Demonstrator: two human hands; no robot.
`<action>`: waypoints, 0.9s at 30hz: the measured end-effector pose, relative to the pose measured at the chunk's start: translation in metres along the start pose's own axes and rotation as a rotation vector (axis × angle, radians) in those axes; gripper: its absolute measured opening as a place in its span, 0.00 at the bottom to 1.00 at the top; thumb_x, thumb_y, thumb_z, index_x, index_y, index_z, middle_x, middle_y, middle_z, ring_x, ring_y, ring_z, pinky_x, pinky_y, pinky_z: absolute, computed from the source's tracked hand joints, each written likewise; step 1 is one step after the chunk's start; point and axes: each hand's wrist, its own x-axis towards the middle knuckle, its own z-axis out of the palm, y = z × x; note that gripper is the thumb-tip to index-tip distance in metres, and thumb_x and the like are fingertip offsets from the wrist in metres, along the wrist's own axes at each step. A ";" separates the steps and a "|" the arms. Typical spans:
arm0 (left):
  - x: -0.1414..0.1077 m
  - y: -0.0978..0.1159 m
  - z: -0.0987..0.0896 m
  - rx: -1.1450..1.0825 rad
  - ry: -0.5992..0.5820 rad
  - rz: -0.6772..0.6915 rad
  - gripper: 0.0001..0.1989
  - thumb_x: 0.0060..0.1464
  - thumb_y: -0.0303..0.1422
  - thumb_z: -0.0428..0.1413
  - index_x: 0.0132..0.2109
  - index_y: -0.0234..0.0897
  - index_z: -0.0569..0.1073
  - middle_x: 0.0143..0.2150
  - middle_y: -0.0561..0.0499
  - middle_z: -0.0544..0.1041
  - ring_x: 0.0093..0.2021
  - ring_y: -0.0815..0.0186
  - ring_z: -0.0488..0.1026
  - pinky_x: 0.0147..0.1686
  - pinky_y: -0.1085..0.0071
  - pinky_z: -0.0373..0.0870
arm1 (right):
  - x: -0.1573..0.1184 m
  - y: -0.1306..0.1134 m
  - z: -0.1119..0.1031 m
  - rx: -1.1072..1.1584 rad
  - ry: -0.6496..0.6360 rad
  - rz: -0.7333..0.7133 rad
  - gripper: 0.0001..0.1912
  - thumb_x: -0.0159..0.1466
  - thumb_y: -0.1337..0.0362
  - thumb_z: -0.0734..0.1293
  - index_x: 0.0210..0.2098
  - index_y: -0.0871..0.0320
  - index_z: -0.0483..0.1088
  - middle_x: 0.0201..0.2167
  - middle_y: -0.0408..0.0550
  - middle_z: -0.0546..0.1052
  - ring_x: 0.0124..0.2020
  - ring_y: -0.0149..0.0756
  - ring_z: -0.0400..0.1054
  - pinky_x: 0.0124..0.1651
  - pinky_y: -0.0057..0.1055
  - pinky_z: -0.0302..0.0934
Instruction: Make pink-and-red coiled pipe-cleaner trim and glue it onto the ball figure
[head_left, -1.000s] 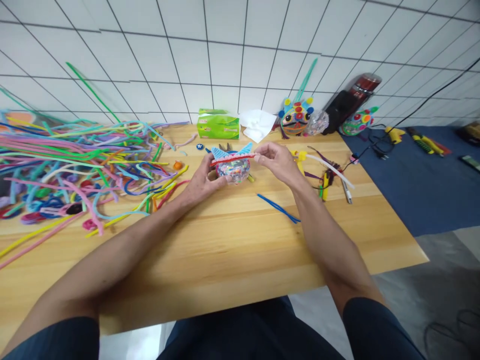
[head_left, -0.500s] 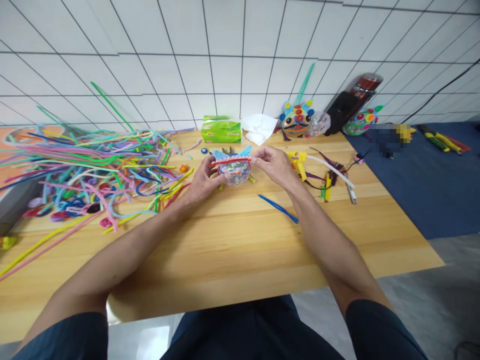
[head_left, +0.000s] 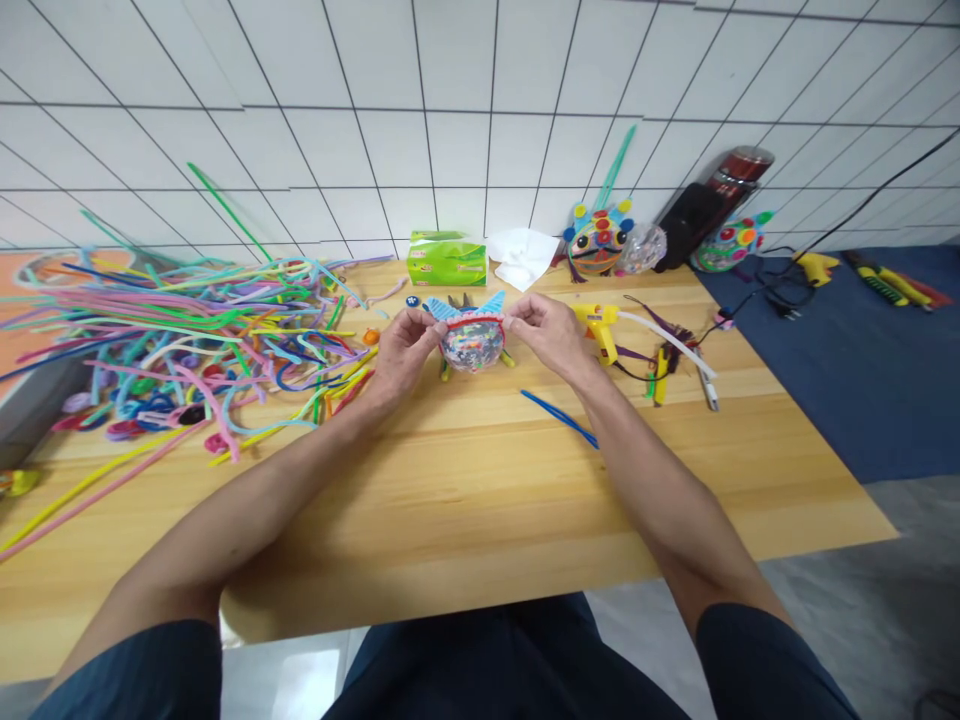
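Observation:
In front of me is a clear round plastic ball with colourful bits inside or on it and light blue pointed ears on top. A red pipe cleaner runs across its upper front, bending down at the sides. My left hand pinches the pipe cleaner's left end between thumb and index finger. At the other end, the fingertips of my right hand are closed on it. Dark pliers jaws show behind the ears. Yellowish pieces stick out beneath the ball on both sides.
A heap of pipe cleaners covers the left side. Behind stand a green tissue pack and a decorated ball figure. Right of my hands lie a yellow glue gun and a folded blue pipe cleaner.
My left hand has shifted its grip: the thumb has come off the ball's front up to the red pipe cleaner. The strip now curves along the ball rather than stretching straight.

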 end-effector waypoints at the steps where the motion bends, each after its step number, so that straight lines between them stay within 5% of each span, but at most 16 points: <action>1: 0.000 -0.001 0.000 0.002 0.011 -0.004 0.27 0.52 0.56 0.76 0.37 0.40 0.75 0.31 0.54 0.77 0.32 0.67 0.75 0.36 0.69 0.76 | 0.000 0.001 0.001 0.003 0.004 0.000 0.08 0.60 0.55 0.72 0.33 0.52 0.74 0.31 0.44 0.82 0.34 0.38 0.73 0.40 0.36 0.68; 13: -0.004 -0.014 0.003 -0.019 0.090 -0.019 0.26 0.51 0.55 0.76 0.37 0.40 0.77 0.33 0.54 0.78 0.32 0.68 0.74 0.37 0.70 0.75 | -0.005 0.002 0.013 0.061 -0.010 0.059 0.06 0.58 0.57 0.72 0.29 0.52 0.75 0.29 0.42 0.81 0.32 0.37 0.73 0.38 0.35 0.65; 27: -0.002 -0.018 0.003 0.003 0.078 0.016 0.24 0.55 0.53 0.75 0.37 0.40 0.75 0.34 0.53 0.77 0.33 0.67 0.73 0.38 0.68 0.73 | 0.001 0.008 0.001 0.161 -0.107 0.128 0.04 0.58 0.60 0.75 0.32 0.53 0.82 0.33 0.43 0.85 0.37 0.40 0.77 0.46 0.38 0.71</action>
